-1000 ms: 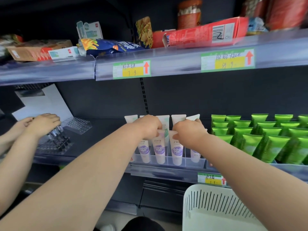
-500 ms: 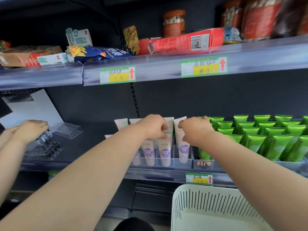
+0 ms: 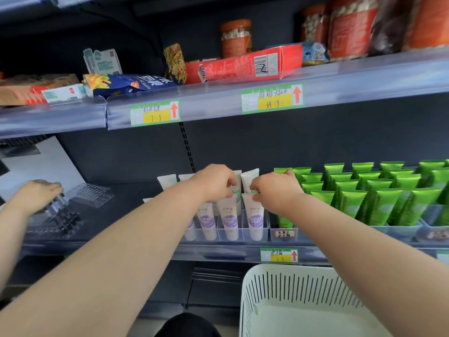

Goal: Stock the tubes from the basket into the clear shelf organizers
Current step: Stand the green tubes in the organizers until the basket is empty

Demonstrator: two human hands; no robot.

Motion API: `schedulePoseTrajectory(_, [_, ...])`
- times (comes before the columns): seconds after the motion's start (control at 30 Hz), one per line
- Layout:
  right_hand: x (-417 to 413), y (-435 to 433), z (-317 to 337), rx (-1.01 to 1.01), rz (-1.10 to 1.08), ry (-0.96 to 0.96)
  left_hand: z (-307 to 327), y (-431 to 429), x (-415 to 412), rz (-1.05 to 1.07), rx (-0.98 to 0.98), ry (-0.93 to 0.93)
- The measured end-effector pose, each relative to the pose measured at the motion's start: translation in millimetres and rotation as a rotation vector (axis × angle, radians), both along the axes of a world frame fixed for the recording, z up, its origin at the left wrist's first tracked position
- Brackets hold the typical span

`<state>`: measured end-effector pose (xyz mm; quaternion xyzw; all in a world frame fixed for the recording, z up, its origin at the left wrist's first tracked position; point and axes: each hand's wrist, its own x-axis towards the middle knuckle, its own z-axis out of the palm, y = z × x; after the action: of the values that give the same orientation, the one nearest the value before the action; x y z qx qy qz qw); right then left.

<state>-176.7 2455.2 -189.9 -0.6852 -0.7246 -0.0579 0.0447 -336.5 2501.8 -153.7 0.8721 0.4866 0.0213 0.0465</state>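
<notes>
Your left hand (image 3: 213, 182) and right hand (image 3: 274, 190) both pinched the tops of white tubes (image 3: 254, 215) standing in the clear organizer (image 3: 264, 231) on the shelf, above the white basket (image 3: 303, 295). A sideways tug could likely have tipped neighbouring tubes, which leaned loosely against one another.

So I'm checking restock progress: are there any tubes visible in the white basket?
No, the visible part of the white basket shows only a bare floor, while both hands are up at the white tubes in the clear organizer.
</notes>
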Motion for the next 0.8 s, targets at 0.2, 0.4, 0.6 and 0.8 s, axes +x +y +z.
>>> schedulePoseTrajectory(0.2, [16, -28, -14, 0.311, 0.045, 0.095, -4, -17, 13, -0.02, 0.113, -0.139])
schedulePoseTrajectory(0.4, [50, -69, -45, 0.311, -0.025, 0.122, -15, -38, 43, -0.071, 0.168, -0.248])
schedulePoseTrajectory(0.6, [58, -87, -70, 0.232, -0.013, 0.1, -44, -64, 64, -0.036, 0.092, -0.312])
schedulePoseTrajectory(0.8, [12, -78, -77, 0.196, 0.125, 0.116, -73, -79, 19, 0.056, 0.043, -0.347])
